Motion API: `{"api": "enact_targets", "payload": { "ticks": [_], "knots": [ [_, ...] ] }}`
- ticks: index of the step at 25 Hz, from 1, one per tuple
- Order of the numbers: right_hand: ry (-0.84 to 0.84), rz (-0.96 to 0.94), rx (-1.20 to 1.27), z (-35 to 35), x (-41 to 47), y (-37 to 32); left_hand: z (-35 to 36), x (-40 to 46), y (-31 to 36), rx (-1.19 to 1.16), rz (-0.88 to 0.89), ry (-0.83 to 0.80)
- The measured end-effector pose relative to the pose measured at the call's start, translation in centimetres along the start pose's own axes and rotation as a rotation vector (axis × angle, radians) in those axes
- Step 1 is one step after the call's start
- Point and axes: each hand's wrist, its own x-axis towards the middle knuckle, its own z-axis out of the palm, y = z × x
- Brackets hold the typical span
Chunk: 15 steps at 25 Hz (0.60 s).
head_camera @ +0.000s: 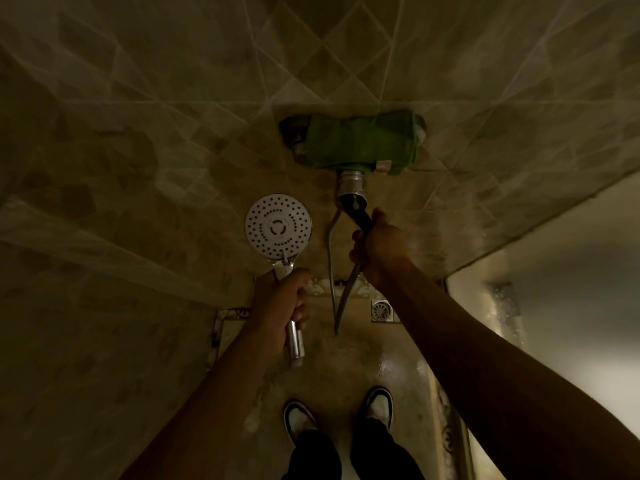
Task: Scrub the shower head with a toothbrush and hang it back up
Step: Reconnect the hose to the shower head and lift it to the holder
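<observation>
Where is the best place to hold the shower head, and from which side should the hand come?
Probably by its straight chrome handle, from below, as the left hand grips it now. The shower head stands upright with its round nozzle face toward the camera; a low grip leaves that face free for scrubbing.

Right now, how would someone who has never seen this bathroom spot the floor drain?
Start at the green-wrapped tap fitting on the tiled wall and follow the hose down to the floor. The floor drain is the small square metal grate beside the right forearm, the only slotted, shiny square among plain beige tiles.
</observation>
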Motion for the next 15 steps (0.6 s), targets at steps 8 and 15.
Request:
{"api": "enact_targets", "payload": {
  "ticks": [8,15],
  "knots": [
    [-0.043,0.020,0.020,-0.4,-0.7,-0.2,-0.1,-0.4,-0.6,0.019,0.003,-0.017],
    [-0.083,0.147,-0.107,-3.2,-0.5,2.2,-0.3,0.4,-2.0,0.152,-0.077,-0.012]
  ]
}}
